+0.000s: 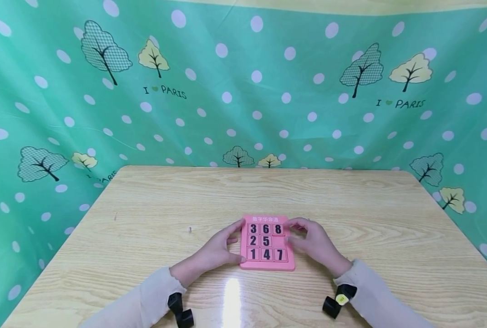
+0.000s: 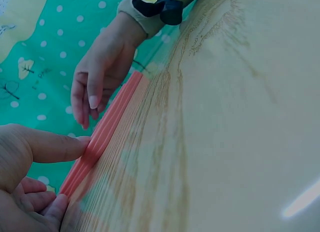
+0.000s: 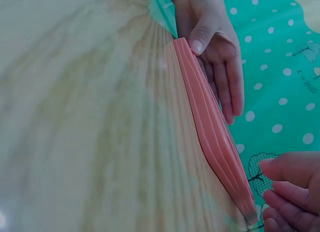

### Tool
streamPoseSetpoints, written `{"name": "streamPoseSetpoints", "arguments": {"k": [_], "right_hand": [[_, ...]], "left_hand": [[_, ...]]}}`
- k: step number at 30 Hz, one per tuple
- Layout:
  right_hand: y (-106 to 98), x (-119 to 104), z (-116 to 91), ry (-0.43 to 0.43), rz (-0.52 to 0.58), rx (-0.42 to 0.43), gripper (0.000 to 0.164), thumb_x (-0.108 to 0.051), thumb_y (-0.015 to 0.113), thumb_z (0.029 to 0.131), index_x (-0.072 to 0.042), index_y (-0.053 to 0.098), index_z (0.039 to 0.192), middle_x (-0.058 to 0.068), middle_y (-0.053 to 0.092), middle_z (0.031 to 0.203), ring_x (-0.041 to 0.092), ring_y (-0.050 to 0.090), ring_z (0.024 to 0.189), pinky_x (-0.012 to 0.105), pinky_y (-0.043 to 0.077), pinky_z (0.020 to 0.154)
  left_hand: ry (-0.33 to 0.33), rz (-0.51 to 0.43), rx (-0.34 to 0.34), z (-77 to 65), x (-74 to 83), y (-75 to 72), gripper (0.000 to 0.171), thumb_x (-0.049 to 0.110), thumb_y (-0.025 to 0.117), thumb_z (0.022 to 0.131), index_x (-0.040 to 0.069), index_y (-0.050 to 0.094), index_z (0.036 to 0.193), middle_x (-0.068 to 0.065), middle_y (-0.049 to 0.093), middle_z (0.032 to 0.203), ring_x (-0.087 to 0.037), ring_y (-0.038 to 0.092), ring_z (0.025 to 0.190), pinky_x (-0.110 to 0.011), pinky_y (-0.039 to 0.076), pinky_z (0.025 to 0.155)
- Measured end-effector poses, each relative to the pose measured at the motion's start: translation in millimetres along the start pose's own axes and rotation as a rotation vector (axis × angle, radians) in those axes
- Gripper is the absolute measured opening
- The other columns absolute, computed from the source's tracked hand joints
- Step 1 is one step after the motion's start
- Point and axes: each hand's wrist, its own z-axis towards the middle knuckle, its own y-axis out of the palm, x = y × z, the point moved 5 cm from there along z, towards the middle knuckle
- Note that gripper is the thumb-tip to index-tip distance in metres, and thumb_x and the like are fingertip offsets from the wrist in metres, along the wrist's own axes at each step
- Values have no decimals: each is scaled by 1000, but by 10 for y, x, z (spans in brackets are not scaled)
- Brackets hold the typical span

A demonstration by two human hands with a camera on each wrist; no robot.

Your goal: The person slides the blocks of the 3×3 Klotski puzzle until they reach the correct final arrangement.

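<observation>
A pink number sliding puzzle [image 1: 267, 265] lies flat on the table. From the far row to the near one its tiles read 3 6 8, then 2 5 with a gap at the right, then 1 4 7. My left hand [image 1: 216, 249] holds the puzzle's left side, thumb at the near corner and a finger at the far corner; the left wrist view shows that thumb [image 2: 70, 148] against the pink edge. Over the right side is my right hand [image 1: 318, 241], its fingers bent loosely and its thumb beside the gap. Whether its fingertips touch the puzzle I cannot tell.
The wood-grain table [image 1: 145, 200] extends around the puzzle on all sides. Behind it hangs a green dotted cloth [image 1: 243, 105] printed with trees. Black wrist cameras sit on the left sleeve [image 1: 145, 296] and the right sleeve [image 1: 374, 291]. Light glares off the near tabletop.
</observation>
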Motion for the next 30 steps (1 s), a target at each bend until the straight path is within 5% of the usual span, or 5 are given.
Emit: {"name": "streamPoseSetpoints", "arguments": {"k": [16,30], "right_hand": [[43,49,105,15,24,-9,35,-4,71,77,-5,65,112,6,65,104,21,57,96,36,48,88],[77,48,94,24,-22,-12,30,-3,71,78,-11,68,107,2,66,107,21,57,101,41,48,93]], "left_hand": [[-11,9,-2,5,-10,3,96,1,76,69,6,24,149,-16,31,150,-38,40,128,-46,35,109],[12,2,-14,7,-10,1,97,-1,75,68,5,23,149,-15,30,151,-36,40,129,-46,33,110]]}}
